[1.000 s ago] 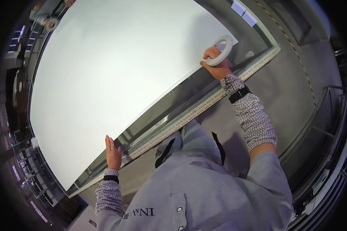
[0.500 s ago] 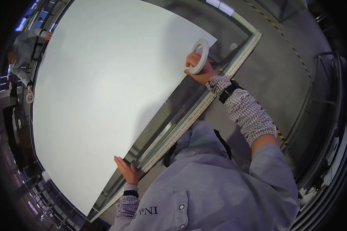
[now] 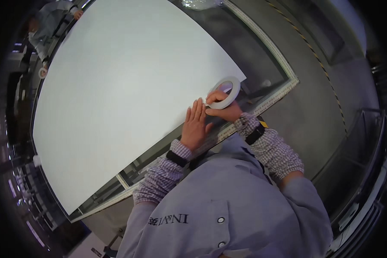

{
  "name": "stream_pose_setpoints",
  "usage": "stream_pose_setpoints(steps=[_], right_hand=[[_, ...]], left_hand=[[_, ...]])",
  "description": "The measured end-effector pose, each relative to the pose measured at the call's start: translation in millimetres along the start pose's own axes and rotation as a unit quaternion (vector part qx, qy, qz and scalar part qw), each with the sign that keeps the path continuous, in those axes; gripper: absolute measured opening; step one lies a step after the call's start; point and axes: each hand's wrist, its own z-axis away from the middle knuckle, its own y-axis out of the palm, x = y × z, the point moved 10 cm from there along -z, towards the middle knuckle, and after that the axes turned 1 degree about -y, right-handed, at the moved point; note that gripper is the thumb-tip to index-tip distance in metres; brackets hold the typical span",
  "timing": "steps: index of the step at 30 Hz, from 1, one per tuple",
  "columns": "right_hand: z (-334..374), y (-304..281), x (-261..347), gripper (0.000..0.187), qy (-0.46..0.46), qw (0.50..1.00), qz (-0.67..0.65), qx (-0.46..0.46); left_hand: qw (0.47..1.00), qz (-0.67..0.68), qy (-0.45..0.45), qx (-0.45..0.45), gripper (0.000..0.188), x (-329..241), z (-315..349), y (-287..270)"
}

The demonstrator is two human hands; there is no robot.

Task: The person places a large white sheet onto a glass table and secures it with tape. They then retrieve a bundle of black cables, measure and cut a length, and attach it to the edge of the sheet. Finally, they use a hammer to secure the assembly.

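A large white sheet (image 3: 133, 90) lies over a dark glass-topped frame (image 3: 262, 56). My left hand (image 3: 194, 128) rests flat on the sheet's near edge, fingers stretched out and lying side by side. Right beside it, my right hand (image 3: 226, 110) grips a roll of white tape (image 3: 235, 91), which stands tilted over the sheet's edge near its right corner. The thumb and fingertips of that hand are close to the edge; whether a strip of tape runs from them is too small to tell.
Pale printed strips run along the frame's border (image 3: 273, 96). At the far left a co-worker (image 3: 51, 21) has hands at the sheet's far edge, one by another tape roll (image 3: 42, 72). Clear wrap (image 3: 202, 3) lies at the top. Yellow-black floor tape (image 3: 314, 51) and a dark rack (image 3: 372, 129) stand right.
My left hand has slid rightward along the sheet's edge to beside my right hand. The right hand, still with the tape roll, sits lower in view. The whole view has shifted.
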Motion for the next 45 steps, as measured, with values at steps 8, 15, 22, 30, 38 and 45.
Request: stream_pose_setpoints(steps=[8,15,22,30,38,45], right_hand=[[-42,-133,-21,0.010,0.105,0.991,-0.079,-0.001],[-58,-155,-18,0.013,-0.052,0.997,0.059,0.015],[-54,-151,-12,0.018,-0.101,0.980,0.163,0.054],[-53,-150,-12,0.020,-0.122,0.970,0.201,0.056],[-52,-151,-13,0.022,-0.130,0.960,0.243,0.046],[-53,-145,-7,0.020,-0.173,0.950,0.242,0.091]], left_hand=[[0.998,0.007,-0.054,-0.020,0.057,-8,-22,5],[0.997,0.004,-0.073,-0.012,0.060,-10,-21,7],[0.996,-0.002,-0.092,0.007,0.061,-9,-23,8],[0.996,-0.009,-0.092,0.012,0.063,-10,-23,8],[0.996,-0.009,-0.090,0.010,0.063,-10,-25,11],[0.995,-0.004,-0.077,-0.055,0.075,-43,-51,16]])
